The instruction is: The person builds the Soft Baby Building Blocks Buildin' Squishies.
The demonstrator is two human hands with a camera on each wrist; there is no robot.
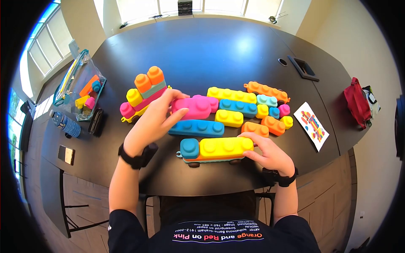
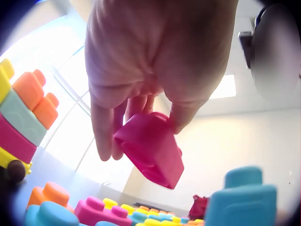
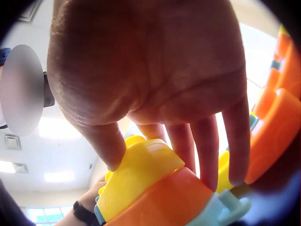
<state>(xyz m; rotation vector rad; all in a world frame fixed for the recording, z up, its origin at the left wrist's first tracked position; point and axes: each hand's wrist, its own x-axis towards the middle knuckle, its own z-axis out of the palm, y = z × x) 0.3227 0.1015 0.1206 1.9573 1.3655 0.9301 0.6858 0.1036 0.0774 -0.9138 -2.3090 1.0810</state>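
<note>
Across the dark bench (image 1: 168, 55), the wheeled stack (image 1: 225, 146) runs lengthwise leftward from our right hand (image 1: 272, 154), which grips its yellow end, while beyond its blue end our left hand (image 1: 157, 118) pinches the pink block (image 1: 190, 109) in midair.

From the yellow-topped train (image 1: 223, 147), the table (image 1: 215, 179) left passing room at six o'clock; the blue bar (image 1: 196, 128) blocked eleven o'clock, orange blocks (image 1: 255, 129) two.
</note>
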